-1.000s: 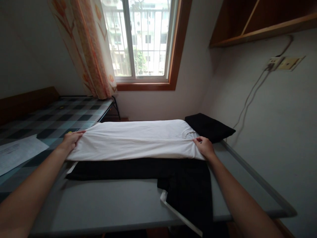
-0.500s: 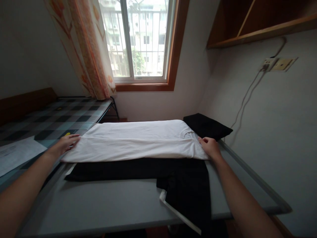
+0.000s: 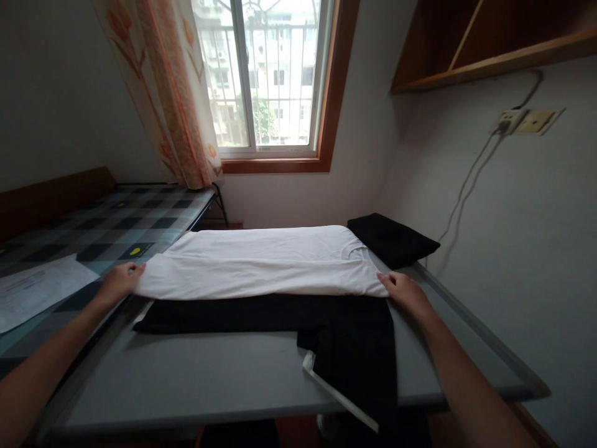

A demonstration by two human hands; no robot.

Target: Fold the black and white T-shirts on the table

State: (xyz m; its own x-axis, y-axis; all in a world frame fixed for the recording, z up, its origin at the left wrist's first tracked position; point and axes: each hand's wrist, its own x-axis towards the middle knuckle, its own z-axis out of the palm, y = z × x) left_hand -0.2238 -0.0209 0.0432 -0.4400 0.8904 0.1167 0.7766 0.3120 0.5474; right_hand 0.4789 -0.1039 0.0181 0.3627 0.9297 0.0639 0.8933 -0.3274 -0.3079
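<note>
A T-shirt lies spread sideways over the grey table, its white part (image 3: 261,264) folded lengthwise. Along the near side shows a black part (image 3: 224,315), with a black sleeve (image 3: 354,367) hanging toward the front edge. Another black piece (image 3: 394,239) sticks out at the far right; whether all of it is one garment I cannot tell. My left hand (image 3: 122,281) pinches the white cloth at its left end. At the right end, near the neckline, my right hand (image 3: 405,291) has its fingers closed on the edge of the same cloth.
The grey tabletop (image 3: 209,373) meets the wall on the right. To the left is a bed with a checked cover (image 3: 163,211) and a paper sheet (image 3: 46,289). Behind are a curtain (image 3: 177,93) and window (image 3: 280,93); a shelf (image 3: 489,62) and plugged cable (image 3: 466,186) are at right.
My left hand has gone from extended fingers to a pinch on the cloth, slightly lower. My right hand has moved a little down and right, still at the cloth's edge. The view shifted slightly.
</note>
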